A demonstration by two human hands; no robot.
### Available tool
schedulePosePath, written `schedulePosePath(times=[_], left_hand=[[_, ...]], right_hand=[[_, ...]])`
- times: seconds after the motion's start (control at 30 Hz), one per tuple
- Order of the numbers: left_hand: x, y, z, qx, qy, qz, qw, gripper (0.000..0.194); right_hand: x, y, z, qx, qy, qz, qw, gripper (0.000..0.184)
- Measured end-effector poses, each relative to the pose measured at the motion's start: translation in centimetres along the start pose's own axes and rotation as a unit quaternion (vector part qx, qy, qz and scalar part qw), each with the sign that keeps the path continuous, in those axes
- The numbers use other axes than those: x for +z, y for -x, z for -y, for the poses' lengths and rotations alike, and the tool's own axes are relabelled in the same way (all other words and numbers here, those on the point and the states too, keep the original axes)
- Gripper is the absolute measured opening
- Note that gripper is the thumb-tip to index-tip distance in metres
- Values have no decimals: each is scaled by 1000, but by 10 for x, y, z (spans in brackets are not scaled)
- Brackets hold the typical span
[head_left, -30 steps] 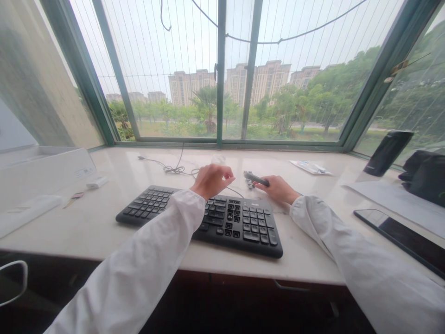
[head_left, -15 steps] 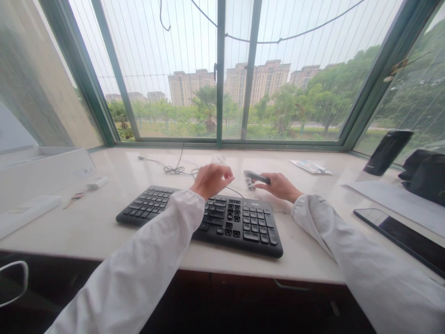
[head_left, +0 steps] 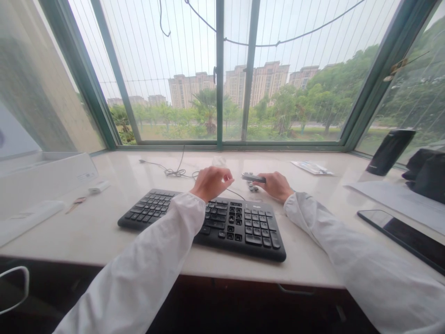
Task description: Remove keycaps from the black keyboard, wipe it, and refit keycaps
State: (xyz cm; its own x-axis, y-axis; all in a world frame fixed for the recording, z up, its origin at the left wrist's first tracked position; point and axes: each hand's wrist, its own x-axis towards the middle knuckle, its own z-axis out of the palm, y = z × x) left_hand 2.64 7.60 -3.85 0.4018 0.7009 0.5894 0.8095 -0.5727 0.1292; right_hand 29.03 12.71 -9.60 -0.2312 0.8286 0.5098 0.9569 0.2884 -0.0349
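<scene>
My left hand hovers over the back edge of a black keyboard, its thumb and forefinger pinched together. Whatever they hold, if anything, is too small to make out. In my right hand is a short dark handheld tool with a greyer end, pointing left toward my left hand. Below that tool, several loose keycaps lie on the white tabletop. The navigation and arrow key section of the keyboard shows bare square sockets. My left sleeve covers part of the main keys.
A coiled cable lies behind the keyboard. To the right are a phone, white paper, a plastic packet and a black cylinder. A white box, a white adapter and a key sit left.
My right hand has moved slightly left with the tool, bringing its end closer to my left hand. My left hand stays pinched in nearly the same place. The view has shifted slightly.
</scene>
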Motion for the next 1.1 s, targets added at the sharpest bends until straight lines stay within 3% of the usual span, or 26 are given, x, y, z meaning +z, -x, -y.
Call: schedulePosePath(times=[0.3,0.47,0.53,0.63,0.73,0.87,0.93,1.1], left_hand=[[1,0,0,4,-3,2,1000,17],[-4,-1,3,12,5,6,1000,19],[-10,-3,7,42,32,39,998,21],[-20,-5,13,94,103,149,979,32],[-26,-4,18,125,136,240,953,48],[-22,0,19,123,124,284,943,58],[-19,2,19,111,124,307,937,66],[-27,12,11,117,158,379,904,104]], right_hand=[[0,0,-2,12,-1,20,1000,29],[-3,-2,-3,33,-28,-9,999,32],[-8,-5,-5,50,-55,-31,997,35],[-19,-9,-8,65,-107,-31,992,40],[-27,-9,-8,41,-166,23,985,41],[-31,-6,1,-33,-235,126,963,47],[-32,-5,6,-59,-255,144,954,44],[-36,-8,13,-36,-209,44,976,36]])
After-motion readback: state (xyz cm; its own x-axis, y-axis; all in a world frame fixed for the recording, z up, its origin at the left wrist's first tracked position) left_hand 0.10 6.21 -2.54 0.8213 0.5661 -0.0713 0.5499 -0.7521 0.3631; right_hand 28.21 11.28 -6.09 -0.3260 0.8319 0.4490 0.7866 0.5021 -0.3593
